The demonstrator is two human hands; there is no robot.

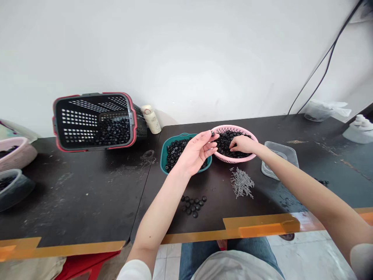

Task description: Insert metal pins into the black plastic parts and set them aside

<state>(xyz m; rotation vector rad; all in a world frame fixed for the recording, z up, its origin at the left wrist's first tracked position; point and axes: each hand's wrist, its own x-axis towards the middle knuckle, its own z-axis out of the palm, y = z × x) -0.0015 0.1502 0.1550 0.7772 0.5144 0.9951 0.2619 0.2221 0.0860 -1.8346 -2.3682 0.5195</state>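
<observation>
My left hand (198, 151) is raised over the right side of the teal basket (163, 157). Between its thumb and index finger sits a small black round part (212, 133); the other fingers are loosely bent. My right hand (242, 144) reaches into the pink basket (255, 136), its fingertips closed together among many black parts (224, 144). What they pinch, if anything, is hidden. Similar black ring-like pieces (175, 151) fill the teal basket. Nearer me on the table lie several black round caps (192, 206) and a pile of thin grey pins (241, 182).
A clear plastic container (293, 153) stands under my right forearm. At the left are a tipped black basket with a red rim (135, 124), a cream bottle (151, 118) and more tubs (20, 190). Orange tape (262, 225) runs along the table's front edge.
</observation>
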